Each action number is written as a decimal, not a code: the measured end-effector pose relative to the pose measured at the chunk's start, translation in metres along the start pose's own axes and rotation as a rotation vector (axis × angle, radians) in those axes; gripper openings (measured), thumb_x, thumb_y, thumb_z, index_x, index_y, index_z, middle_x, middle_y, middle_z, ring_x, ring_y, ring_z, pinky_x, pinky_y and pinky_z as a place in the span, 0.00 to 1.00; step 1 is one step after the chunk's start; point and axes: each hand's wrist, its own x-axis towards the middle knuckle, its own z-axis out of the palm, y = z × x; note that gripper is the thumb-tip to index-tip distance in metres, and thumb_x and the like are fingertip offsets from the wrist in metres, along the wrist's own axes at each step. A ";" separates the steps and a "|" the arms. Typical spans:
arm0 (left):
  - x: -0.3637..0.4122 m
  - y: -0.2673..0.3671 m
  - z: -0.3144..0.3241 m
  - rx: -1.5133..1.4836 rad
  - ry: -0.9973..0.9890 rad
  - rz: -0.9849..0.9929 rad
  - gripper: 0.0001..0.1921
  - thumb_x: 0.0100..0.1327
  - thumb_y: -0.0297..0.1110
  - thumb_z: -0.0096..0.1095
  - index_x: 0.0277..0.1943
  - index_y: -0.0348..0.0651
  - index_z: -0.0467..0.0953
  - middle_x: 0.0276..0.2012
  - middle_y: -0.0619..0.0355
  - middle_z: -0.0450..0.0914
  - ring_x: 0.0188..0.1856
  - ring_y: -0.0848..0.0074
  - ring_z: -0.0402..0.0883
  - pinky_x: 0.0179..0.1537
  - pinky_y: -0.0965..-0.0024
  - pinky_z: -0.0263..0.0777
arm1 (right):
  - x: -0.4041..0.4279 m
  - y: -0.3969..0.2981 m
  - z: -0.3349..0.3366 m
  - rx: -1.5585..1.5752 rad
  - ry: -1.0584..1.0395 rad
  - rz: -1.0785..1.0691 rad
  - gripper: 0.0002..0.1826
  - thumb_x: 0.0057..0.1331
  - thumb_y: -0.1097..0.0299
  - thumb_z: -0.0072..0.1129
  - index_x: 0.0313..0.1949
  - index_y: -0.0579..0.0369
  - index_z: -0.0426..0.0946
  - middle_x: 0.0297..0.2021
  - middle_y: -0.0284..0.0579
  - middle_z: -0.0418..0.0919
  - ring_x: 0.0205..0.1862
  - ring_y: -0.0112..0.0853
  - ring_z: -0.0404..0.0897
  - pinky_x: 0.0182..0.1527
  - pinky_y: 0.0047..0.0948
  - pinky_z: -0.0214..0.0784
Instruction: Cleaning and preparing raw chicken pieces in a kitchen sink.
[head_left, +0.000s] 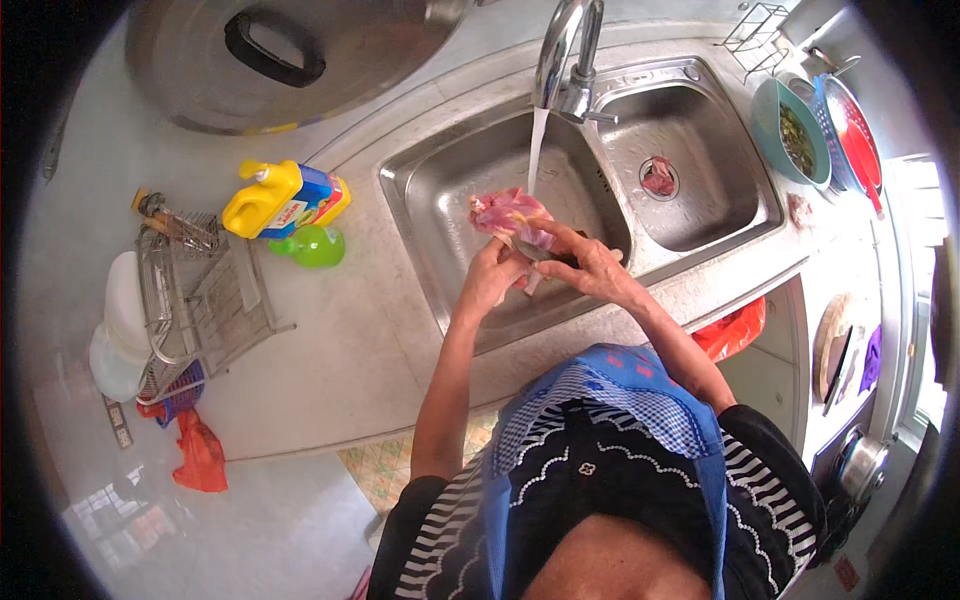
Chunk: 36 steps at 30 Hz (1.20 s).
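Observation:
Water runs from the chrome faucet (562, 56) beside a piece of raw poultry (506, 211), held over the large basin of the steel double sink (442, 202). My left hand (487, 277) grips the poultry from below left. My right hand (592, 262) is at its right side, index finger extended over the meat and thumb toward the left hand. A dark, shiny object, perhaps a blade, shows partly under the right fingers. A scrap of raw meat (658, 178) lies on the drain of the smaller basin.
Left of the sink stand a yellow detergent jug (262, 210), a green bottle (319, 246) and a wire dish rack (225, 300). Right are a teal colander with greens (780, 135), a red ladle-like utensil (859, 161) and a meat scrap (800, 210). A large metal lid (195, 60) stands behind.

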 end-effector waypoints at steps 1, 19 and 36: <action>0.001 0.000 0.002 -0.078 0.001 -0.025 0.18 0.58 0.28 0.56 0.51 0.35 0.67 0.36 0.56 0.76 0.32 0.80 0.75 0.28 0.76 0.70 | 0.000 0.002 0.001 -0.091 0.010 -0.053 0.31 0.60 0.63 0.56 0.62 0.50 0.56 0.35 0.45 0.79 0.37 0.29 0.76 0.41 0.29 0.65; 0.012 -0.039 0.028 -0.477 -0.024 -0.039 0.22 0.59 0.31 0.52 0.56 0.42 0.61 0.42 0.56 0.73 0.33 0.78 0.75 0.29 0.75 0.71 | -0.001 0.046 -0.004 0.414 0.077 0.116 0.24 0.64 0.63 0.50 0.59 0.54 0.62 0.42 0.38 0.75 0.39 0.22 0.71 0.39 0.24 0.67; 0.011 -0.013 0.019 -0.383 -0.014 -0.157 0.14 0.60 0.30 0.49 0.49 0.43 0.62 0.31 0.55 0.74 0.24 0.78 0.74 0.21 0.79 0.68 | -0.001 0.014 -0.025 -0.144 -0.117 0.096 0.30 0.59 0.61 0.55 0.61 0.46 0.59 0.34 0.49 0.77 0.35 0.32 0.77 0.41 0.29 0.66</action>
